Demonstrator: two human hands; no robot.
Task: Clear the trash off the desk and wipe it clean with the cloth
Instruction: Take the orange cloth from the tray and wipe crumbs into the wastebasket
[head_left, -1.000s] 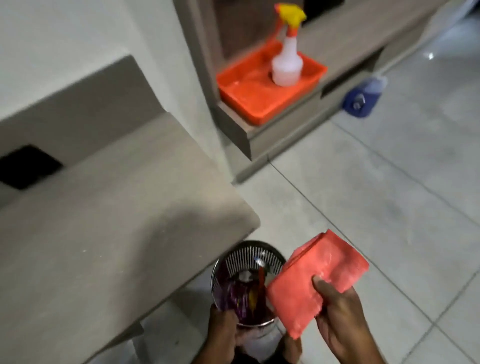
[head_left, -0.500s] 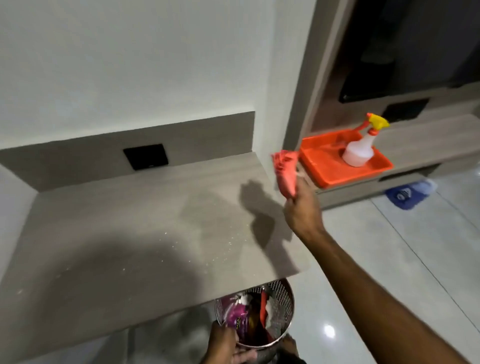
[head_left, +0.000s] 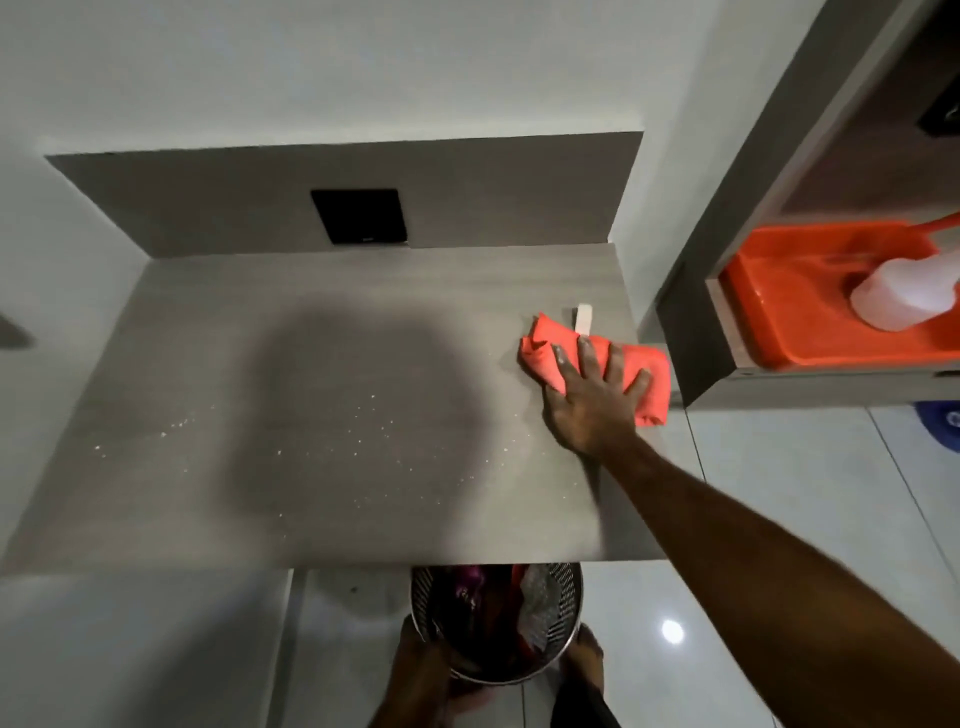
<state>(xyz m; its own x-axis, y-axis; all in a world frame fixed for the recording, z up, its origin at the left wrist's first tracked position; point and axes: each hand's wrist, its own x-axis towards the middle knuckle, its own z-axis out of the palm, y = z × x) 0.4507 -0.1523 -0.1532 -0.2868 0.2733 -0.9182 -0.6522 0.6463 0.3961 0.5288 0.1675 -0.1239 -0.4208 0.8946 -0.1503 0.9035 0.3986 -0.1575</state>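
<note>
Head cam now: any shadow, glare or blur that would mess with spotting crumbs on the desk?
Head view: a broad dark shadow covers the middle of the desk, dimming the white crumbs there; a bright glare spot sits on the floor tile; the spray bottle in the orange tray is motion-smeared; wide-angle bending curves the desk edges. The right hand on the red cloth is fairly sharp.

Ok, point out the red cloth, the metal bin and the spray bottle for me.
red cloth (head_left: 641, 364): head view, on the folded part right of the fingers.
metal bin (head_left: 563, 597): head view, on the perforated inner wall at right.
spray bottle (head_left: 904, 296): head view, on the white body, in the orange tray.
</note>
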